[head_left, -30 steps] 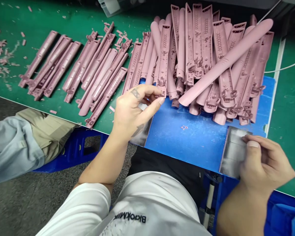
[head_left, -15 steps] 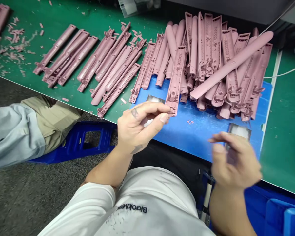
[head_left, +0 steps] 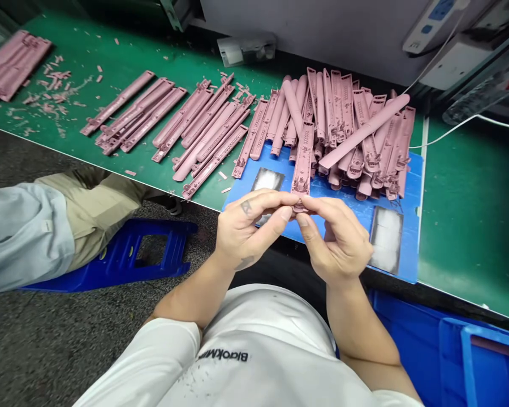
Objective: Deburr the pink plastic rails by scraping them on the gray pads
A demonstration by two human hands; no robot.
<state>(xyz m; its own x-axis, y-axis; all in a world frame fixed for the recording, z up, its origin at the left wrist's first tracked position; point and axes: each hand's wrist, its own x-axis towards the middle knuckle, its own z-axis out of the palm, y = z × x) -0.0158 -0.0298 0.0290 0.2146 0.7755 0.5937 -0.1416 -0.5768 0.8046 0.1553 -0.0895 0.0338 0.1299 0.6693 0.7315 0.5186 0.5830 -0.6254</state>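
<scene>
At the bench edge, directly ahead of the wearer's chest, with 12 o'clock straight out from the body: both hands meet at mid-frame over a blue plastic board [head_left: 409, 237].

Left hand [head_left: 245, 232]: thumb and forefinger pinch the near end of a pink plastic strip [head_left: 302, 164], other fingers curled in behind. Right hand [head_left: 337, 240]: comes in from 4 o'clock, thumb and forefinger closed on the same end, fingers bunched, not spread. The two hands press close together, fingertips touching around the strip's end, which they hide.

Strip: long axis runs roughly 6 to 12, leaning slightly toward 1. Far end points away from the wearer, into a heaped pile of pink plastic parts [head_left: 356, 135] and overlapping its near edge. Ribbed inner face up, as far as can be seen.

Around it: one scuffed grey sanding sheet [head_left: 267, 180] on the board at 11 o'clock from the left hand, just beyond those fingers; a second sanding sheet [head_left: 385, 238] lies at 3 o'clock from the right hand, near the board's right edge. One long smooth pink piece [head_left: 365, 133] lies diagonally over the pile.

Further out at 10 o'clock: neat rows of pink strips [head_left: 203, 127] on a green bench [head_left: 462, 226], with pink shavings [head_left: 53, 90] scattered beyond. At 9 o'clock, below the bench: a seated person's pale blue sleeve [head_left: 25, 237] and a blue plastic stool [head_left: 161, 249]. At 4 o'clock: a blue crate [head_left: 483, 362].
</scene>
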